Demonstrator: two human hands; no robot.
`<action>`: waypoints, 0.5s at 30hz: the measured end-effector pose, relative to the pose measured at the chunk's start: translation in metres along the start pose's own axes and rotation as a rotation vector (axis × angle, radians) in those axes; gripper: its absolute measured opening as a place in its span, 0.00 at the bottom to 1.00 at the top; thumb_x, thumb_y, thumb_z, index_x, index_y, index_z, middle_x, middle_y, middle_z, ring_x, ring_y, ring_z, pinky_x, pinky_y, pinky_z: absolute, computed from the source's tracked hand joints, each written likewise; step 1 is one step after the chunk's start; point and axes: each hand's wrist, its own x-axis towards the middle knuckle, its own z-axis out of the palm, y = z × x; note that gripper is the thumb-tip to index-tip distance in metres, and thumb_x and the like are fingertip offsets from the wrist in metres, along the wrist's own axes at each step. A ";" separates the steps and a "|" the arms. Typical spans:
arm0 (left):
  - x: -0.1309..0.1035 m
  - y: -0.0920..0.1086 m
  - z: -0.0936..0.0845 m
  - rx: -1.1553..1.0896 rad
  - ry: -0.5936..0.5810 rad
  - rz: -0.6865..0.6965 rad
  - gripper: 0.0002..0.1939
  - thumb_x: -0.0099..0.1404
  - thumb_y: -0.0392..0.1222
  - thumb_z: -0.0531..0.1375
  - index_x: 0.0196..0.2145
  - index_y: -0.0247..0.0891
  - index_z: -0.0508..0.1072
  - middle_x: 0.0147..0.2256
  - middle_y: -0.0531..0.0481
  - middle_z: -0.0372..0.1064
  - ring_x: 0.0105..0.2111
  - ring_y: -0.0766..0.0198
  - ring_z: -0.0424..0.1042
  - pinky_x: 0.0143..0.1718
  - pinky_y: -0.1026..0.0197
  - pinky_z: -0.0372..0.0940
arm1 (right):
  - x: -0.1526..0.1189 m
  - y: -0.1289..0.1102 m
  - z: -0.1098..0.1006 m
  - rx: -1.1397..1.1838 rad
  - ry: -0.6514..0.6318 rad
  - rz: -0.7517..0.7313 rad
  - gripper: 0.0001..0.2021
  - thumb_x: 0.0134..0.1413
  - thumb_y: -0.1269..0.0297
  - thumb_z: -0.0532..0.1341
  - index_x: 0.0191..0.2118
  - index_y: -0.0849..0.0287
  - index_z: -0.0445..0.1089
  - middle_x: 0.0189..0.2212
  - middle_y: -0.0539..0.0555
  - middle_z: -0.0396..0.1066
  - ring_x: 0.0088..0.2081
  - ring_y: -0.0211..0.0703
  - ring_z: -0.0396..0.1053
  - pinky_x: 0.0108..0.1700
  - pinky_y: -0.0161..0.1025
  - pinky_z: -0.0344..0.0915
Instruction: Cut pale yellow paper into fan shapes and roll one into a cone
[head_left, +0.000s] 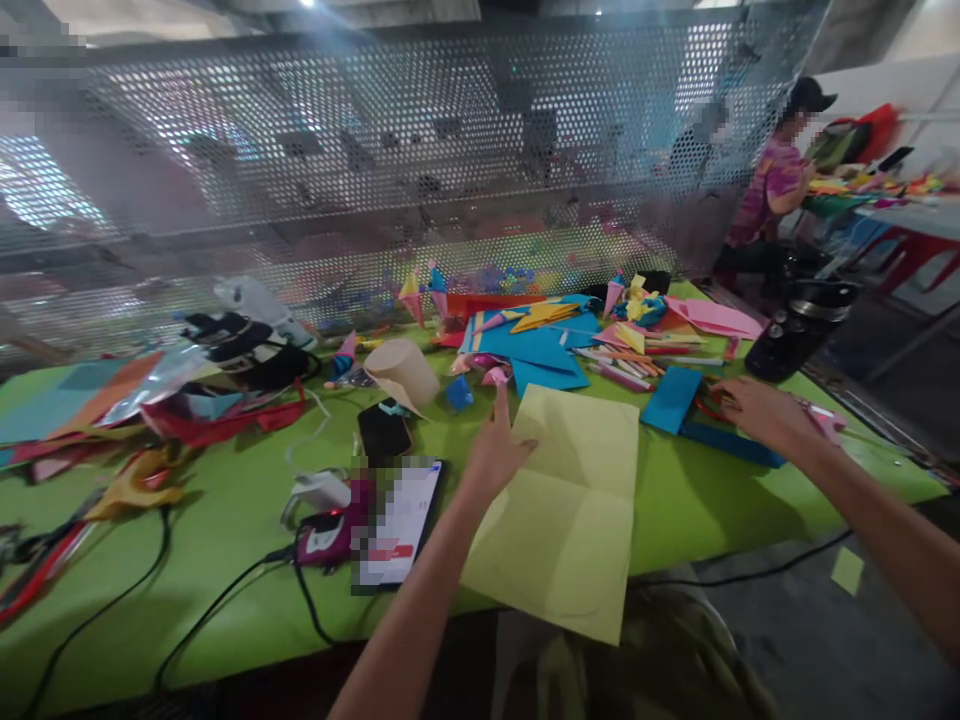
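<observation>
A creased yellow sheet of paper (574,510) lies at the table's front edge, its lower corner past the edge. My left hand (499,450) rests at the sheet's upper left side, index finger stretched forward and thumb apart over the paper. To the right, my right hand (750,405) is at a red-handled item beside blue folded paper (673,398); its fingers are bent together and what they hold is too small to make out. A long dark blue strip (735,445) lies below that hand.
A phone (397,525), cables and a purple device (326,540) lie left of my arm. Behind are a paper roll (403,372), blue papers (544,345) and pens. A black tumbler (799,325) stands right. A person (776,185) sits beyond a perforated screen (375,170).
</observation>
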 end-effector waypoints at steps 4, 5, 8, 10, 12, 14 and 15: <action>-0.027 0.009 0.007 0.221 -0.030 0.196 0.45 0.59 0.37 0.67 0.71 0.47 0.57 0.71 0.35 0.52 0.70 0.34 0.51 0.67 0.34 0.46 | 0.012 -0.004 0.008 -0.134 -0.033 0.016 0.17 0.67 0.57 0.63 0.57 0.57 0.70 0.54 0.57 0.72 0.51 0.49 0.73 0.53 0.53 0.71; -0.037 0.012 0.009 0.232 -0.093 0.243 0.41 0.61 0.40 0.67 0.70 0.50 0.60 0.72 0.38 0.51 0.71 0.36 0.50 0.68 0.35 0.45 | 0.014 -0.006 0.008 -0.154 -0.039 0.017 0.18 0.66 0.57 0.63 0.57 0.56 0.70 0.54 0.57 0.72 0.51 0.49 0.73 0.54 0.53 0.71; -0.068 0.019 0.018 0.351 -0.296 0.397 0.33 0.69 0.53 0.62 0.69 0.57 0.60 0.73 0.46 0.49 0.72 0.42 0.47 0.70 0.35 0.41 | 0.019 -0.012 0.000 -0.198 -0.056 0.025 0.22 0.62 0.58 0.65 0.60 0.58 0.69 0.52 0.62 0.74 0.49 0.56 0.74 0.50 0.54 0.69; -0.085 0.022 0.021 0.481 -0.392 0.457 0.30 0.71 0.61 0.56 0.69 0.59 0.60 0.73 0.48 0.48 0.73 0.44 0.47 0.70 0.33 0.41 | 0.021 -0.013 -0.011 -0.223 -0.065 0.030 0.27 0.58 0.61 0.67 0.62 0.60 0.68 0.53 0.70 0.74 0.47 0.63 0.75 0.44 0.52 0.66; -0.097 0.022 0.023 0.563 -0.425 0.470 0.31 0.72 0.65 0.52 0.69 0.59 0.59 0.73 0.47 0.46 0.73 0.45 0.47 0.69 0.33 0.44 | 0.025 -0.012 -0.024 -0.232 -0.077 0.028 0.30 0.55 0.63 0.68 0.63 0.56 0.68 0.54 0.72 0.75 0.46 0.65 0.75 0.41 0.49 0.63; -0.104 0.021 0.023 0.599 -0.415 0.471 0.33 0.72 0.67 0.50 0.70 0.57 0.58 0.74 0.45 0.46 0.72 0.44 0.47 0.69 0.32 0.46 | 0.029 -0.009 -0.038 -0.213 -0.092 0.027 0.31 0.52 0.64 0.71 0.63 0.52 0.70 0.51 0.68 0.78 0.41 0.59 0.77 0.39 0.45 0.62; -0.106 0.021 0.023 0.608 -0.406 0.473 0.34 0.71 0.67 0.50 0.70 0.56 0.58 0.74 0.44 0.46 0.73 0.44 0.47 0.68 0.32 0.47 | 0.031 -0.007 -0.046 -0.193 -0.090 0.033 0.30 0.50 0.65 0.72 0.61 0.53 0.73 0.48 0.66 0.81 0.37 0.55 0.77 0.38 0.43 0.61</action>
